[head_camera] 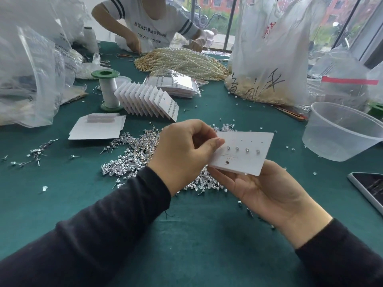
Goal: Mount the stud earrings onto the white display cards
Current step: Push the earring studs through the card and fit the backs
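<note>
Table (196,235): covered in dark green cloth that fills the view, seen from above by the person working.
Plastic bags: a crumpled clear bag (31,69) at far left; a tall bag with handwriting (269,59) at far right, with pale beads in its base.
Second person (149,21): seated across the table in a white printed shirt, both hands down at the far edge.
Pearl strands (186,63): a heaped bundle with gold chain ends, lying in front of that person.
Plastic tub (339,141): clear and round, on the right, near the card.
Stud earrings (132,154): a loose silver pile spread on the cloth, under and behind the left hand.
Filled cards (147,100): a fanned row standing on edge behind the pile.
Right hand (269,193): palm up in a dark sleeve, grasping the white display card from underneath; its fingers are hidden by the card.
Left hand (184,152): fingers curled, thumb and forefinger pinching the card's left edge. Whether a stud sits between the fingertips cannot be told.
White display card (244,158): held above the table between both hands and tilted, with a hang hole near its lower edge.
Blank cards (97,128): a flat stack to the left of the pile.
Spool (107,90): white thread on green ends, upright behind the blank cards.
Phone (371,189): partly in view at the right edge.
Mounted studs (237,149): four in a row across the held card.
</note>
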The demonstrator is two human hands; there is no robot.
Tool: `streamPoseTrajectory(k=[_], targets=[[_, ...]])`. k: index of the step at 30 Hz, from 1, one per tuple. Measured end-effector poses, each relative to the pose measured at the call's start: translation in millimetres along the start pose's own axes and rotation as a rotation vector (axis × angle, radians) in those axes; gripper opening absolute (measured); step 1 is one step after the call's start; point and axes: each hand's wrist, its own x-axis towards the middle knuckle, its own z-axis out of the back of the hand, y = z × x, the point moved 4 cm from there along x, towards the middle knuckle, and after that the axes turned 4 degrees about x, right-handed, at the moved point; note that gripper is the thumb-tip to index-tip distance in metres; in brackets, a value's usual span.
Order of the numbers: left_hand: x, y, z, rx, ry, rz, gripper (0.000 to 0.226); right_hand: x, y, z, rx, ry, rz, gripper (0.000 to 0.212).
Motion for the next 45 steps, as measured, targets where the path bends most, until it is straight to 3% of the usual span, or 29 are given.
streamPoseTrajectory(k=[3,5,8,9,12,15,19,23,26,27,29,31,33,40,45], targets=[[-2,-3,0,0.038,-0.012,-0.059,0.011,1,1,2,0.015,-0.018,0.000,0.036],[-3,-8,1,0.077,-0.005,-0.144,0.025,1,2,4,0.077,-0.024,-0.008,0.035],[-6,-14,0,0.169,0.118,-0.260,0.043,2,4,6,0.151,-0.028,-0.002,0.045],[-6,-14,-2,0.225,0.164,-0.298,0.046,1,4,7,0.124,-0.040,0.004,0.040],[-7,-14,-6,0.274,0.156,-0.366,0.028,2,4,7,0.049,-0.077,0.033,0.021],[-4,-7,-4,0.175,0.047,-0.258,0.013,4,2,8,0.003,-0.095,0.059,0.018],[-1,6,-7,-0.008,0.054,-0.030,0.010,2,6,9,-0.175,-0.157,0.174,0.020],[-1,17,-11,-0.152,0.073,0.167,0.008,-6,16,7,-0.576,-0.268,0.356,0.009],[-3,25,-13,-0.394,0.116,0.405,0.008,-19,52,14,-1.263,-0.514,0.662,0.010],[-3,26,-14,-0.443,0.118,0.461,0.008,-21,64,19,-1.470,-0.607,0.681,0.011],[-2,28,-13,-0.495,0.123,0.525,0.011,-23,83,39,-1.722,-0.770,0.514,0.018],[-3,28,-15,-0.507,0.146,0.545,0.011,-23,92,62,-1.742,-0.873,0.276,0.023],[-4,26,-16,-0.506,0.171,0.552,0.010,-24,94,74,-1.748,-0.888,0.175,0.026],[-4,27,-13,-0.511,0.140,0.608,0.008,-20,88,69,-1.782,-0.686,0.139,0.023],[-4,26,-13,-0.494,0.149,0.612,0.010,-19,85,62,-1.887,-0.659,0.176,0.019]])
